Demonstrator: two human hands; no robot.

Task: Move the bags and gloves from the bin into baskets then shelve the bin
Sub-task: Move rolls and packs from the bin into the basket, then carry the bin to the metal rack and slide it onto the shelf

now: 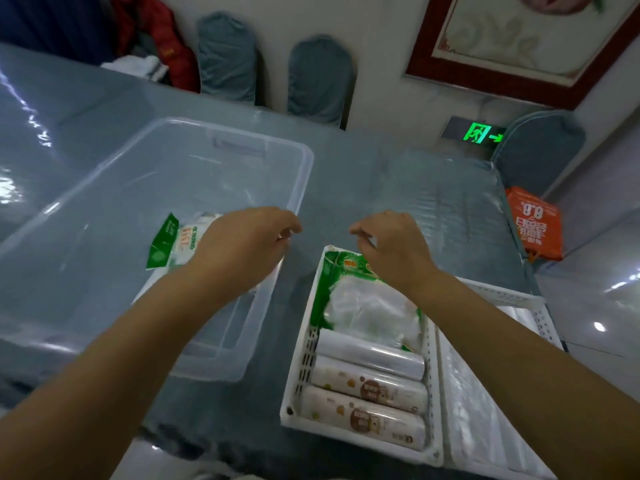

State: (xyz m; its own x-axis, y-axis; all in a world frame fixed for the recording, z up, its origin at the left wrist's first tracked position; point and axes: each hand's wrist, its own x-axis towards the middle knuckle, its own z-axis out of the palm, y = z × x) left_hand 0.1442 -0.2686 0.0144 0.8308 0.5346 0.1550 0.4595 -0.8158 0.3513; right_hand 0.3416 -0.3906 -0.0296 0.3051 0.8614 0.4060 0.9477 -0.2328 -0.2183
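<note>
A grey cloth under shiny plastic covers the table [398, 188]. A clear bin [104, 237] sits on it. The left hand [242, 247] is over the bin's near right side, fingers curled, holding nothing. One green pack [173, 245] lies in the bin, just left of that hand. The right hand [391, 247] hangs loose and empty over a white basket [431, 393]. Below this hand in the basket lie a glove pack [367, 306] and three rolls [367, 389].

Dim, bluish, table glare, warped edges
</note>
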